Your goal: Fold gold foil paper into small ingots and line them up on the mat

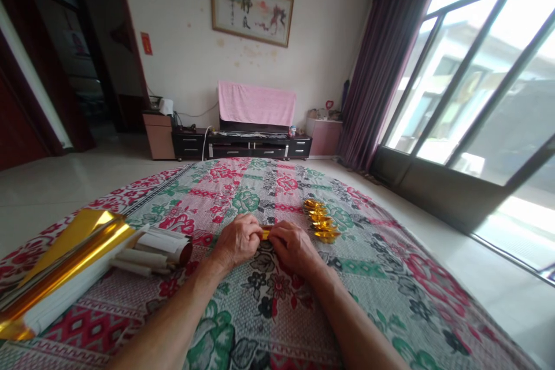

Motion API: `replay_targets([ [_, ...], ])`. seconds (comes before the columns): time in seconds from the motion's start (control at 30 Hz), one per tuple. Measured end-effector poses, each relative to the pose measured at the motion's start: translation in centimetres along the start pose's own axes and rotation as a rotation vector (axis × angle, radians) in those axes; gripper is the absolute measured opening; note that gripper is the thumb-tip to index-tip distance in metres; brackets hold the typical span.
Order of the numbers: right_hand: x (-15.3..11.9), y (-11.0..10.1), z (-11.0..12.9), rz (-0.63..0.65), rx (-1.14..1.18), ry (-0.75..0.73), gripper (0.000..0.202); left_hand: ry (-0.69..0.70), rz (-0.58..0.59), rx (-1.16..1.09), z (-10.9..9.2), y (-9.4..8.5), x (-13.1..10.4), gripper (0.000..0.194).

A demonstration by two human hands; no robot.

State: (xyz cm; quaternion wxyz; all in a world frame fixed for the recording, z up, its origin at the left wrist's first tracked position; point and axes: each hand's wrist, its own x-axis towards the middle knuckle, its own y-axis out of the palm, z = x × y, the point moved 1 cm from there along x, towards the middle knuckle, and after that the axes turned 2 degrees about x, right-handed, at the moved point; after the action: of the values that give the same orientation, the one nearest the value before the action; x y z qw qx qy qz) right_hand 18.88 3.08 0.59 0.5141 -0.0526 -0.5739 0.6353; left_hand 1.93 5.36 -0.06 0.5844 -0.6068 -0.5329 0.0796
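A small piece of gold foil paper (266, 233) is pinched between my two hands above the middle of the patterned cloth. My left hand (240, 238) is closed on its left end, and my right hand (293, 244) grips the right end. Only a short shiny strip shows between the fingers; the rest is hidden. Just right of my right hand, several folded gold paper pieces (321, 221) stand in a row on the cloth.
The flowered cloth (277, 347) covers the surface before me. At left lie gold foil sheets (82, 266) and several pale paper rolls (143, 257). Farther off, a low black cabinet (260, 150) carries a pink-draped screen (255, 103). Large windows (485, 81) are at right.
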Motion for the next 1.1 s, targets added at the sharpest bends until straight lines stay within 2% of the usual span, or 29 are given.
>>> replay_targets([
  [0.13,0.0,0.0,0.0,-0.017,-0.01,0.022,0.019,0.004,-0.113,0.006,-0.3,-0.5,0.0,0.019],
  [0.2,0.0,0.0,0.0,-0.016,-0.004,0.031,0.018,0.028,-0.096,-0.005,-0.6,-0.7,0.0,0.021],
  [0.37,0.0,-0.1,0.2,-0.044,0.056,0.029,0.017,0.051,0.043,-0.01,-1.0,-0.6,-0.2,0.023],
  [0.5,0.1,-0.4,0.2,-0.124,0.101,0.085,0.016,0.026,0.018,0.006,-1.0,-0.6,-0.3,0.016],
  [0.67,0.6,0.0,-0.6,-0.233,0.015,0.267,0.02,0.027,-0.015,-0.013,-0.9,-0.5,-0.2,0.012],
  [0.83,0.8,0.7,-1.1,-0.199,-0.027,0.245,0.017,-0.058,-0.062,-0.049,-0.2,0.0,0.0,0.026],
  [0.93,0.7,0.9,-1.1,-0.194,-0.042,0.248,0.015,-0.057,-0.052,-0.027,0.2,0.3,-0.1,0.038],
  [1.1,0.6,0.9,-1.0,-0.182,-0.043,0.251,0.014,-0.043,-0.049,-0.039,0.1,0.3,-0.1,0.039],
])
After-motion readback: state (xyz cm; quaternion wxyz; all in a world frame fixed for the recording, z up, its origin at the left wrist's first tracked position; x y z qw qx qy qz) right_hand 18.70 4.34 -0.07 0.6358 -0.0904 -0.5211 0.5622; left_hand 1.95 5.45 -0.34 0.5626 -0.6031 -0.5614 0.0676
